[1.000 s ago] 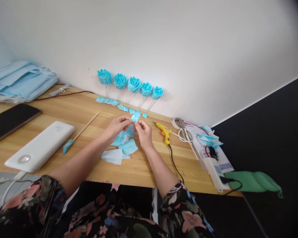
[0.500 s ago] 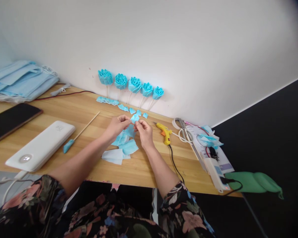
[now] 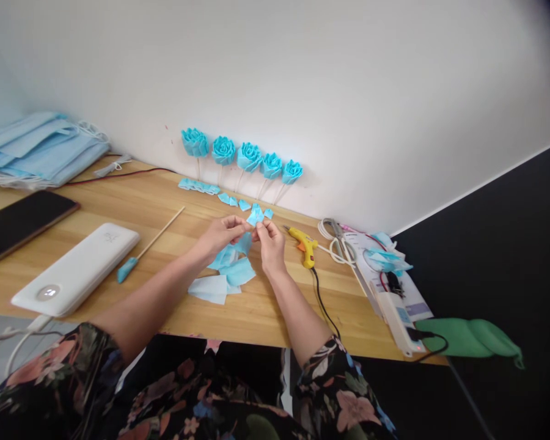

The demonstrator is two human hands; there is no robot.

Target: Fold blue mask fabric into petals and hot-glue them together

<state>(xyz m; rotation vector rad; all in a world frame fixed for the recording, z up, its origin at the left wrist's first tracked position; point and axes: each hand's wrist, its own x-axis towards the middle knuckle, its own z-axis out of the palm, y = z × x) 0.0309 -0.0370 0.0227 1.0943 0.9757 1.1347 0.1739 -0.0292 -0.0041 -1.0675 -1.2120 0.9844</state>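
My left hand (image 3: pixel 220 236) and my right hand (image 3: pixel 269 241) meet above the wooden table (image 3: pixel 165 208), fingers pinched together on a small blue fabric piece (image 3: pixel 255 216). Under and between the hands lies a loose pile of blue and white fabric pieces (image 3: pixel 224 275). Further back, small cut blue pieces (image 3: pixel 231 200) are scattered near the wall. Several finished blue fabric roses (image 3: pixel 248 156) on sticks lean against the wall.
A yellow glue gun (image 3: pixel 304 245) with a black cord lies right of my hands. A wooden stick with a blue tip (image 3: pixel 142 250), a white power bank (image 3: pixel 77 269) and a dark phone (image 3: pixel 18 223) lie left. Blue face masks (image 3: pixel 36 150) are stacked far left. Scissors, cables and a power strip (image 3: pixel 396 315) sit right.
Both hands have shifted slightly to the right and lifted the small blue piece a little; the fingers keep working it. Nothing else on the table moved.
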